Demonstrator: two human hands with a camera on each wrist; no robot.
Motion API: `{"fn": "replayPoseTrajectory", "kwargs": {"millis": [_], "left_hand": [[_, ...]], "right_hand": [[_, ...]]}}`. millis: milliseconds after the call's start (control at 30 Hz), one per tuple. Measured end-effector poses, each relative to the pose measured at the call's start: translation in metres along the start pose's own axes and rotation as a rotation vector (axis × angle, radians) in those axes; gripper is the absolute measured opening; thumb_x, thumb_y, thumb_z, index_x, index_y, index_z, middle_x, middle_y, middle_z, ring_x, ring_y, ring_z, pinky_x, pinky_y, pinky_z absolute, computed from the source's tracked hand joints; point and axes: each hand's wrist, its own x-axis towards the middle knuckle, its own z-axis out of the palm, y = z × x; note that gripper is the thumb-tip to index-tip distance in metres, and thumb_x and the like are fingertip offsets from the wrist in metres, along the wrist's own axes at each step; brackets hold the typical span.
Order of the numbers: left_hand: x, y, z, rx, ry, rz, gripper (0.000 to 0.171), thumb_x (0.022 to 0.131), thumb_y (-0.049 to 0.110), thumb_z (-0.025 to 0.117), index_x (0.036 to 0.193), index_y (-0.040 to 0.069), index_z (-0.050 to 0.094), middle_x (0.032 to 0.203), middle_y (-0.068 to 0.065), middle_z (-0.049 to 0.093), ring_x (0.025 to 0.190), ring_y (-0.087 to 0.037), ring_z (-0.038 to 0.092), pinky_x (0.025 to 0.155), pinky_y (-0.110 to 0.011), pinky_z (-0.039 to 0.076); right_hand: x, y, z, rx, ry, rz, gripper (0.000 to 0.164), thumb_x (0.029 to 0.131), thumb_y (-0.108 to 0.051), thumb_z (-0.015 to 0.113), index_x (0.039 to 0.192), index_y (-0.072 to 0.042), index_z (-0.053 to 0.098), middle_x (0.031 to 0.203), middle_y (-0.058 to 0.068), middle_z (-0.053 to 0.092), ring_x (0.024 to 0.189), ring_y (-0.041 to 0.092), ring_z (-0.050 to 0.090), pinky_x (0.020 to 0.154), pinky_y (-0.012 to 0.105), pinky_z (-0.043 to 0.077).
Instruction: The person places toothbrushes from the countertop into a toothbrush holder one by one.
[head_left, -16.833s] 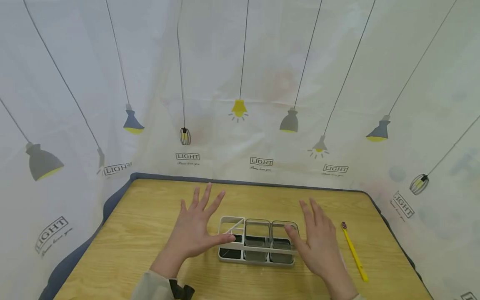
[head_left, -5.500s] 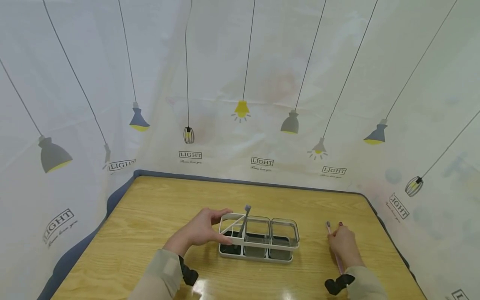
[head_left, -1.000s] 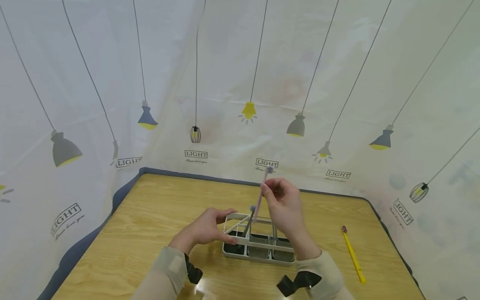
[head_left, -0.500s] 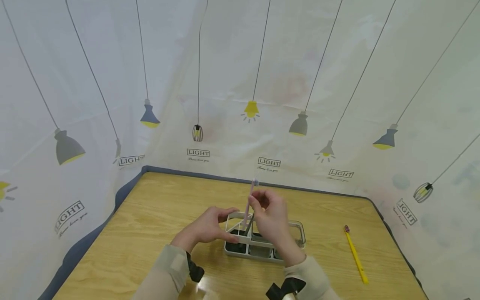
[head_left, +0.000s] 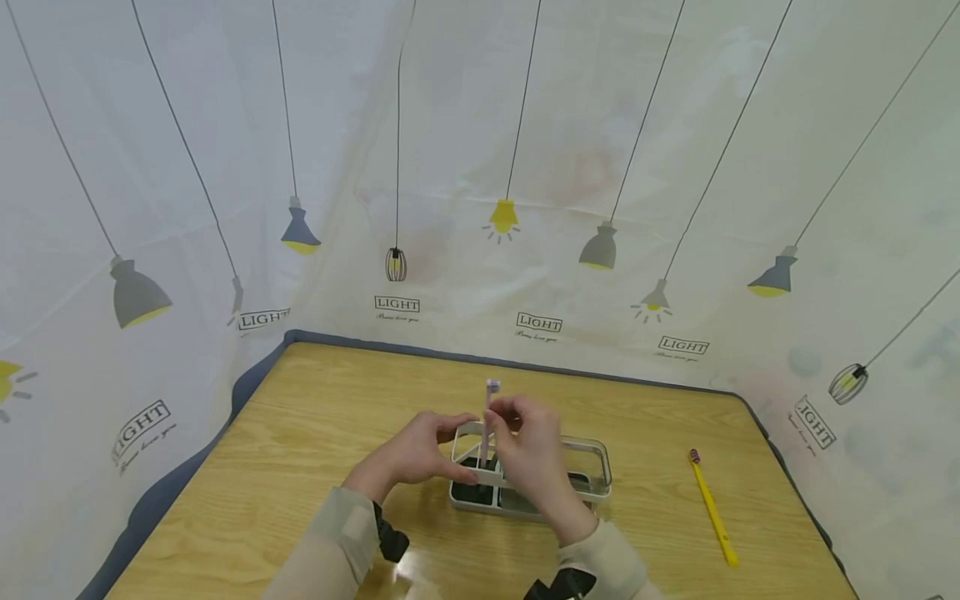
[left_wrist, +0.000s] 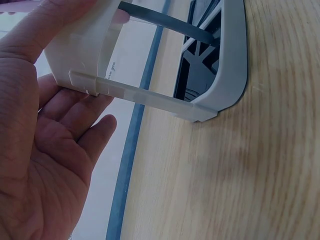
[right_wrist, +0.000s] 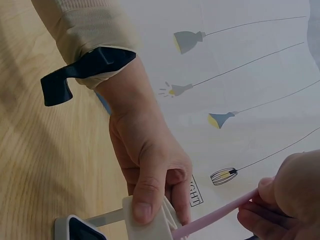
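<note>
The right hand pinches the pink toothbrush, upright at the left end of the rack, which the left hand grips. This toothbrush looks light, stiff, best taken mid-handle. Towards the worktop's right edge lies a yellow toothbrush.

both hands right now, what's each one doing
Left hand: holding the white rack at its left end.
Right hand: pinching the pink toothbrush, its lower end inside the rack.
</note>
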Motion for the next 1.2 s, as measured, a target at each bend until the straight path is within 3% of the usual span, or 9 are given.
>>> {"fn": "replayPoseTrajectory", "kwargs": {"millis": [267, 733, 1000, 1200], "left_hand": [[-0.001, 0.000, 0.000, -0.002, 0.006, -0.010, 0.096, 0.077, 0.045, 0.097, 0.158, 0.021, 0.053, 0.158, 0.007, 0.050, 0.144, -0.027, 0.050, 0.118, -0.048, 0.041], [-0.001, -0.002, 0.001, -0.012, 0.003, -0.001, 0.093, 0.078, 0.041, 0.096, 0.158, 0.021, 0.053, 0.159, 0.003, 0.049, 0.144, -0.028, 0.049, 0.118, -0.049, 0.041], [0.000, -0.001, 0.002, -0.037, -0.011, 0.016, 0.094, 0.080, 0.038, 0.096, 0.159, 0.018, 0.050, 0.158, 0.002, 0.051, 0.145, -0.025, 0.048, 0.119, -0.049, 0.039], [-0.001, -0.001, 0.002, -0.017, -0.002, 0.003, 0.098, 0.078, 0.040, 0.097, 0.161, 0.020, 0.048, 0.158, 0.003, 0.050, 0.145, -0.026, 0.048, 0.119, -0.049, 0.039]], "right_hand": [[-0.008, 0.009, 0.007, -0.063, -0.013, -0.047, 0.009, 0.091, 0.008, 0.079, 0.090, -0.001, 0.079, 0.085, 0.006, 0.076, 0.071, 0.010, 0.069, 0.062, 0.025, 0.059], [-0.018, 0.021, 0.012, -0.060, -0.051, 0.008, 0.006, 0.095, 0.003, 0.078, 0.094, -0.001, 0.081, 0.086, 0.006, 0.077, 0.073, 0.013, 0.072, 0.062, 0.023, 0.059], [-0.019, 0.019, -0.002, -0.016, -0.034, 0.068, 0.006, 0.095, 0.002, 0.077, 0.098, -0.002, 0.082, 0.088, 0.006, 0.076, 0.072, 0.021, 0.072, 0.060, 0.025, 0.059], [-0.015, 0.013, -0.023, 0.017, 0.048, 0.061, 0.004, 0.095, 0.000, 0.079, 0.097, -0.001, 0.082, 0.088, 0.007, 0.078, 0.070, 0.013, 0.070, 0.058, 0.024, 0.058]]}}
